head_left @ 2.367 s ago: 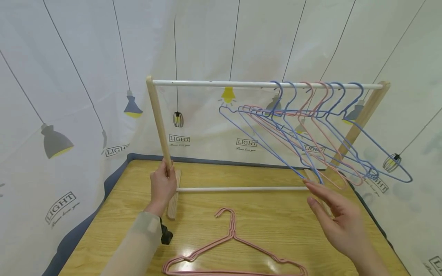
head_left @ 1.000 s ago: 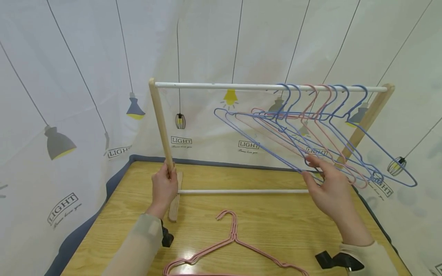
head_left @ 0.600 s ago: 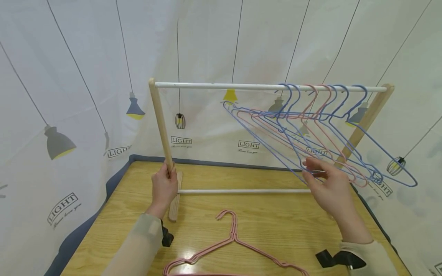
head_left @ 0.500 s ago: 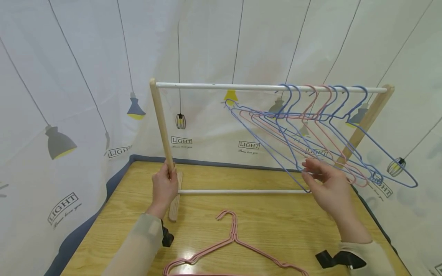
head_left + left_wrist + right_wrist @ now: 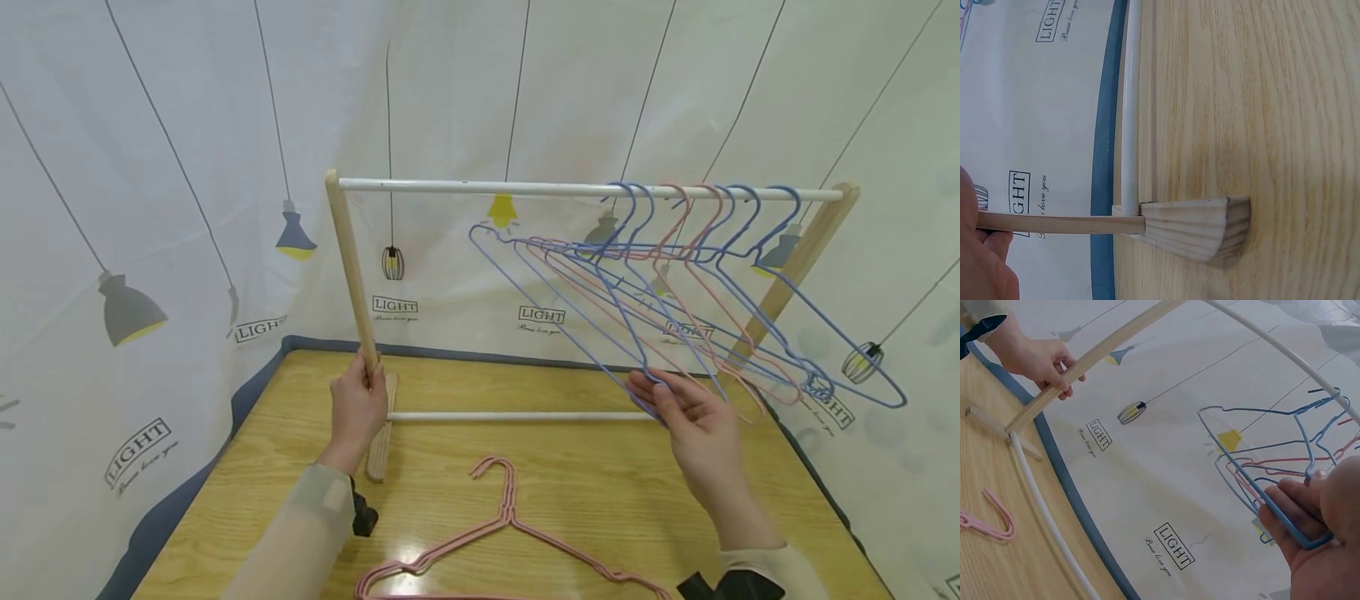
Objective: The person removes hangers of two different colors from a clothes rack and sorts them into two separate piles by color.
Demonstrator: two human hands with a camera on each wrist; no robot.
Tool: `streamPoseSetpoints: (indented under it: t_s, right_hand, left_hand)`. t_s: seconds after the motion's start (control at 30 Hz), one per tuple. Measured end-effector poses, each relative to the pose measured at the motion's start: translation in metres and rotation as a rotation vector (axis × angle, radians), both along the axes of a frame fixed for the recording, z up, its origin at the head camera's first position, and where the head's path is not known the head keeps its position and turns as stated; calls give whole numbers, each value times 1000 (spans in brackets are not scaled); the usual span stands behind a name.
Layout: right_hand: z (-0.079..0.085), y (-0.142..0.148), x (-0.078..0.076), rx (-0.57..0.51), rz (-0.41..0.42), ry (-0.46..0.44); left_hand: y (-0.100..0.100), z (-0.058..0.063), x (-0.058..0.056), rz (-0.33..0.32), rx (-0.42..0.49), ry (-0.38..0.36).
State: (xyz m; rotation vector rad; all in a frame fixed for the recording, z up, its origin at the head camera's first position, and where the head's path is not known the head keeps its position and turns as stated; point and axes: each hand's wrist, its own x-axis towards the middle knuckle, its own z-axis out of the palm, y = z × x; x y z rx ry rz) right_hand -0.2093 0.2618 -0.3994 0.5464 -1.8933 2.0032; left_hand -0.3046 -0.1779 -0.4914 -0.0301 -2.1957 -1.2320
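My left hand (image 5: 357,408) grips the left wooden post (image 5: 347,267) of a tabletop clothes rack, low down near its foot (image 5: 1200,228). At the right, my right hand (image 5: 697,433) holds the near end of the leftmost blue hanger (image 5: 632,206), its thumb on one side and fingers on the other. In the right wrist view this hanger's corner (image 5: 1317,542) lies across the curled fingers. That hanger's hook still sits on the white top rail (image 5: 465,186). Behind it several blue and pink hangers (image 5: 832,321) hang on the rail's right half, partly overlapping.
Several pink hangers (image 5: 507,487) lie stacked on the wooden table (image 5: 247,500), cut off by the lower frame edge. A white lower bar (image 5: 517,416) joins the rack's feet. A lamp-printed curtain (image 5: 187,167) surrounds the table's back and sides.
My right hand has moved down and left from among the hanger ends and now holds the leftmost blue hanger's near end. That hanger has swung a little. The left hand stays on the post.
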Motion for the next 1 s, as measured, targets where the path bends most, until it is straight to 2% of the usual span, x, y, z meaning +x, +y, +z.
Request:
streamPoseSetpoints:
  t_s: [0.13, 0.3, 0.57, 0.8, 1.0]
  right_hand:
    - [2, -4, 3, -77, -19, 68]
    - [11, -9, 7, -139, -92, 87]
    - [27, -6, 7, -176, -145, 205]
    - [39, -2, 12, -207, -173, 221]
    - [45, 3, 21, -212, -180, 197]
  left_hand:
    - [1, 1, 0, 1, -1, 14]
    - [1, 3, 1, 6, 1, 8]
    - [3, 3, 4, 9, -1, -3]
    - [3, 2, 4, 15, -13, 9]
    - [2, 2, 3, 4, -8, -2]
